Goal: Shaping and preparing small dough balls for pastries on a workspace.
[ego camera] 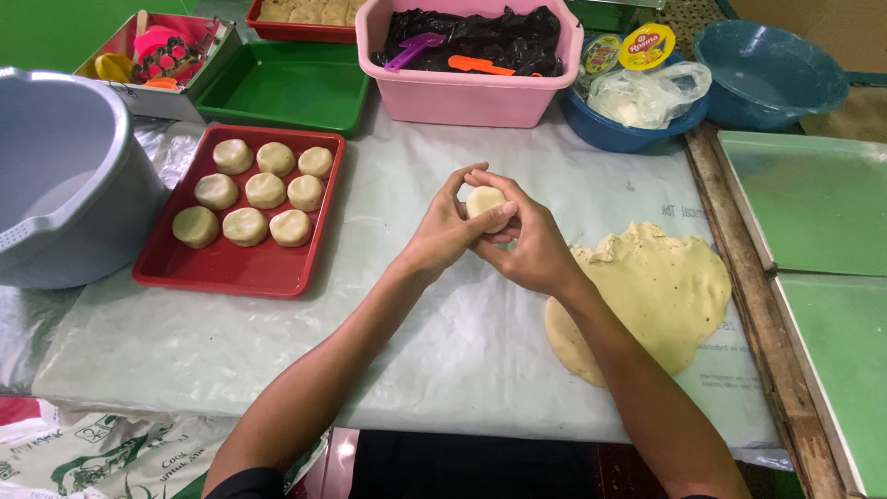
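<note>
- A big grey plastic bucket (55, 176) stands at the far left edge of the plastic-covered table (277, 351)
- Beside it, a red rectangular plastic tray (231, 268) carries nine pale round dough patties (266, 189) in three rows
- The left hand (443, 231) and the right hand (531, 245) meet above the table's middle, fingers curled and grasping one small round ball of pale cream dough (485, 201) between them; it looks smooth and slightly flattened, its top showing between the thumbs
- Right of the hands, a flat rolled-out sheet of yellowish dough (656, 296) with ragged edges lies on the table
</note>
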